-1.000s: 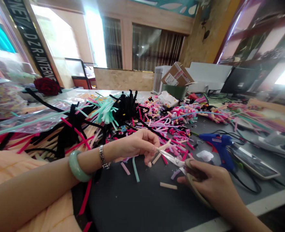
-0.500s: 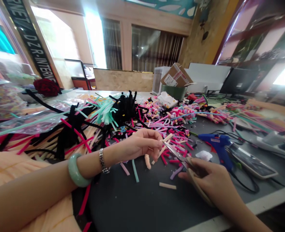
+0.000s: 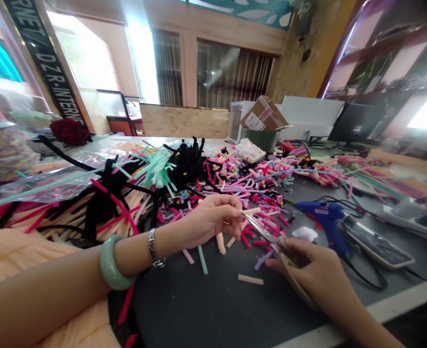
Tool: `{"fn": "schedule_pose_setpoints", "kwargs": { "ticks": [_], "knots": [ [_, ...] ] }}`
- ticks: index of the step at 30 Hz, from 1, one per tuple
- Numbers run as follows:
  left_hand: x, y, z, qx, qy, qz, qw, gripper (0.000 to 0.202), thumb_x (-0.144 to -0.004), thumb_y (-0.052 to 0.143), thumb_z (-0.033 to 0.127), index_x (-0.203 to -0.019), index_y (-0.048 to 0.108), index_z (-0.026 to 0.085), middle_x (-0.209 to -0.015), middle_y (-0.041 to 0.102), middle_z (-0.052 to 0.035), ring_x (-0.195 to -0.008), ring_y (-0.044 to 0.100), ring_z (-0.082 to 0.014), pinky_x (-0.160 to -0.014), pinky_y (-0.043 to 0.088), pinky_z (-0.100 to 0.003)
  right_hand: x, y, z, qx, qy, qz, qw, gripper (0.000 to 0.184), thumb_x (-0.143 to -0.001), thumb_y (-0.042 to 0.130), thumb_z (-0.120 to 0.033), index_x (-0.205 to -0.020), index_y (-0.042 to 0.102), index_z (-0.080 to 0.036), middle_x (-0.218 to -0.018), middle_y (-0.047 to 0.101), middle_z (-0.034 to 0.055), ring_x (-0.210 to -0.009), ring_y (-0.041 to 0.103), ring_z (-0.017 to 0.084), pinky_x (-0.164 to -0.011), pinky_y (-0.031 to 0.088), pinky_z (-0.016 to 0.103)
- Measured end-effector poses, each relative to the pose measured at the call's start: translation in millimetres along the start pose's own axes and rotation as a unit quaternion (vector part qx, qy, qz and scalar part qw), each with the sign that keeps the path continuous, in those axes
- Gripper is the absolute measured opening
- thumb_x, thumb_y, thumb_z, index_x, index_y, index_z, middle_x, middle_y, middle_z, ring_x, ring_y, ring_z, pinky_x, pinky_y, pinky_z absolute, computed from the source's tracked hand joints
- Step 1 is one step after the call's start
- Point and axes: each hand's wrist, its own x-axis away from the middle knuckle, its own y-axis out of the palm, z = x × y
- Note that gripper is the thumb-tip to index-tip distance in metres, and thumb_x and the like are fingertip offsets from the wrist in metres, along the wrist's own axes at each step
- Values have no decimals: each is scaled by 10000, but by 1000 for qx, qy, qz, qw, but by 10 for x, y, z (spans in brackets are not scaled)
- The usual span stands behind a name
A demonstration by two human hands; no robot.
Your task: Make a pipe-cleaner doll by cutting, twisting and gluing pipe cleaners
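Pale peach chenille stem [image 3: 251, 211] pinched in the left hand [image 3: 211, 220], steel scissors [image 3: 262, 232] meeting it just left of the blue glue gun [image 3: 325, 217].
Left fingers [image 3: 231, 215] closed on the stem; the left forearm reaches in low from the lower left, wearing a jade bangle [image 3: 110, 263] and a silver chain bracelet [image 3: 153, 247]. Right hand [image 3: 318, 270] curled around the beige scissor handles [image 3: 296, 282], fingers gripping them; whether the blades are parted, cannot tell. Much looks cut already: short pieces [image 3: 250, 279] lie on the dark table [image 3: 169, 309] left of the glue gun, with a mound of small bent pieces [image 3: 249, 179] behind it. Long black, mint and pink stems [image 3: 111, 205] remain, farther left of the glue gun.
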Motion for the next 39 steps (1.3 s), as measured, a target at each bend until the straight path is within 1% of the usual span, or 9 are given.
{"fn": "schedule_pose_setpoints", "kwargs": {
  "ticks": [5,10,14,18,24,29,33,36,39],
  "knots": [
    [-10,6,-21,-17,-18,0,1000,18,-795,552,147,-792,540,135,-601,617,-8,-495,628,-140,-414,528,-227,-15,45,29,-28,33,-51,998,348,-669,678,-490,-620,514,-187,-553,429,-49,-527,398,110,-466,352,203],
    [3,43,-7,-29,-37,7,999,82,-789,567,201,-770,515,141,-562,602,-5,-487,614,-141,-383,510,-214,-4,87,7,-66,42,-90,993,370,-629,735,-429,-808,498,-210,-670,530,-41,-612,490,134,-564,437,212],
    [14,59,-19,-36,-51,1,998,103,-778,570,226,-767,512,141,-555,607,-12,-487,614,-139,-377,487,-189,25,109,16,-57,37,-85,994,390,-674,709,-453,-885,475,-224,-740,567,-34,-666,529,146,-619,454,229],
    [21,51,-58,-44,-76,-32,996,107,-766,588,214,-753,527,128,-563,611,-15,-495,634,-128,-407,446,-150,42,106,48,-44,24,-84,995,415,-676,715,-451,-915,457,-229,-785,573,-27,-699,536,154,-651,459,252],
    [33,14,-65,-47,-109,-102,988,114,-786,590,213,-815,585,103,-578,626,-32,-492,629,-127,-475,457,-195,49,96,41,-9,-28,-72,997,504,-637,754,-418,-970,429,-226,-901,555,8,-800,533,184,-721,456,296],
    [22,-46,-69,-10,-136,-140,981,125,-765,624,204,-804,607,87,-586,618,-24,-487,622,-129,-531,536,-260,47,102,30,-16,-43,-80,996,474,-675,728,-410,-977,411,-227,-925,538,16,-808,526,182,-731,452,305],
    [11,-99,-69,-7,-151,-169,974,109,-777,622,188,-828,618,93,-623,624,-23,-516,631,-134,-545,553,-278,46,101,11,-15,-51,-86,995,450,-677,726,-366,-962,408,-224,-916,531,17,-796,522,180,-722,449,304],
    [8,-115,-44,-23,-148,-176,973,138,-770,636,205,-838,629,85,-644,617,-25,-519,630,-134,-535,547,-269,50,101,8,-11,-55,-84,995,431,-668,732,-346,-935,416,-225,-896,532,10,-774,522,175,-698,449,296],
    [7,-119,-5,-54,-142,-161,975,151,-764,645,222,-836,626,90,-678,629,-33,-522,632,-125,-522,528,-237,54,101,19,-6,-57,-64,996,417,-676,726,-341,-950,434,-226,-901,547,10,-785,533,177,-703,454,296]
  ]
}}
